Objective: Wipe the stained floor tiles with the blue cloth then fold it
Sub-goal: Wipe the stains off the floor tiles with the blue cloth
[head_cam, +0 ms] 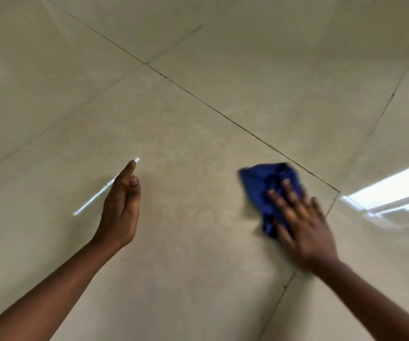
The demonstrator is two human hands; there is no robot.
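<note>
Cloth count from our head view: one blue cloth (263, 185), bunched on beige floor tiles (186, 134). Our right hand (302, 222) lies flat on it, fingers spread. Our left hand (122, 207) hovers edge-on, fingers together, empty.

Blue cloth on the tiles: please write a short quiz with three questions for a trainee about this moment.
1. True or false: the blue cloth is neatly folded.
2. Which hand presses on the cloth? A) left hand B) right hand
3. Fill in: the left hand holds ____.

Key
1. False; it lies bunched on the floor tiles.
2. B; the right hand lies flat on it, fingers spread.
3. Nothing; it is open, edge-on, apart from the cloth.
</note>
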